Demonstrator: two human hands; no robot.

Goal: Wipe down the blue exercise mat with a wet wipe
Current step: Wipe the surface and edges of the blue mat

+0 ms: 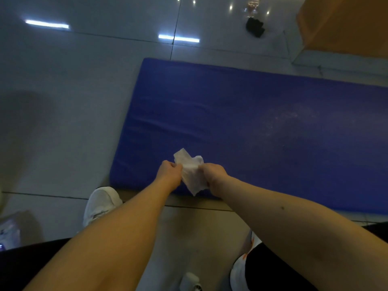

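From the head camera, the blue exercise mat (252,122) lay flat on the tiled floor (84,80). Its near-left corner was closest to the person and its length ran out past the right side of the view.

The wet wipe (192,175) was held up over the mat's near edge, just in from that corner. As far as could be told, it was not pressed on the surface. The left hand (170,172) pinched the wipe's left side with its fingers curled onto it. The right hand (214,175) was clamped on the right side in the same way, so the crumpled sheet sat between two hands held close together. That two-handed hold looked like a way to spread or refold the sheet into a pad, so wiping had probably not begun at this spot.

A pale, dusty patch towards the mat's middle-right seemed a likely target.

A white shoe (100,203) stood on the floor just off the near-left corner. The other shoe (239,269) was further back from the near edge, a stance that let both arms reach over the mat.

A blurred packet (9,232) lay at the floor's lower left, and what it held could not be told. A small black object (254,27) sat beyond the far edge.
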